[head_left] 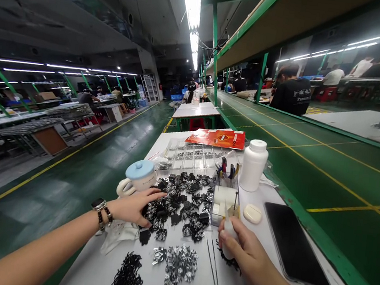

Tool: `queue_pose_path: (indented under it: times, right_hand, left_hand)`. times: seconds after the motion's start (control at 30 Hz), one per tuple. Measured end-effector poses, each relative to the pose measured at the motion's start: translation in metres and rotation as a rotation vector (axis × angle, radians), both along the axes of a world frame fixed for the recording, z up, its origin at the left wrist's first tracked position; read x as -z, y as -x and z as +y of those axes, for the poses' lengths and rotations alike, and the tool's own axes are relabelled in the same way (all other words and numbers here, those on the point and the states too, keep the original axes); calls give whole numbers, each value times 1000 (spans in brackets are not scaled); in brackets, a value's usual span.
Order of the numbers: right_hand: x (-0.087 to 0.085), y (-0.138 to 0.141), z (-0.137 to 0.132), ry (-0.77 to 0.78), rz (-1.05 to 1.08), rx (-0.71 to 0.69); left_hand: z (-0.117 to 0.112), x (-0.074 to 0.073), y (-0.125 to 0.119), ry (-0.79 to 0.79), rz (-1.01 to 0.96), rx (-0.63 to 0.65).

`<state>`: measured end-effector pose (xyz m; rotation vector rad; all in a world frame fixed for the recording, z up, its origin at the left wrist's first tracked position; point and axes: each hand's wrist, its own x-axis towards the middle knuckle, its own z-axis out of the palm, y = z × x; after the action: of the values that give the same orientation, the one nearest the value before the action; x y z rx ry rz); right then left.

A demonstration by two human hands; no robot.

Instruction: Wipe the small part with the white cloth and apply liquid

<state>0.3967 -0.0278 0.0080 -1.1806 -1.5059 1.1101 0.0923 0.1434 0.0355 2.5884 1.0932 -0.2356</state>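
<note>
My left hand point(132, 205) reaches over the edge of a pile of small black and silver metal parts point(186, 202), fingers spread and thumb apart; whether a fingertip grips a part I cannot tell. My right hand point(246, 251) is wrapped round a white squeeze bottle point(230, 230) with a thin pointed nozzle tilted upward. Beneath that hand, small black pieces point(231, 261) are partly hidden. Tweezers point(214, 272) lie to its left. Nearer me are a heap of small silver clips point(180, 266) and a heap of black bent pieces point(127, 276).
A lidded mug point(140, 175) stands beyond my left hand. Past my right hand are a clear box point(224, 202), a white bottle point(254, 166), a cream-coloured oval case point(252, 213) and a phone point(297, 243). A compartment tray point(191, 154) and red packet point(216, 137) lie farther back.
</note>
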Motion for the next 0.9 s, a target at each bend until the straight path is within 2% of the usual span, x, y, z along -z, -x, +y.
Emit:
queue_pose_path:
  times: [0.13,0.5,0.6,0.7,0.8,0.9]
  right_hand:
    - [2,0,1,5,-1,3]
    - [-2,0,0,7,22,9]
    - [-3,0,0,-7,11,11]
    - [-2,-2,0,-7,8,11]
    - [-2,-3,0,-3,7,10]
    - [-5,0,0,5,7,7]
  left_hand:
    - [6,13,-24,-42,-34,27]
    - [23,28,-84,-60,-292,-21]
    - [24,19,-98,-27,-397,12]
    - [20,-2,-103,7,-481,66]
    - [10,-20,-92,26,-507,104]
    - [-3,-28,-65,23,-486,124]
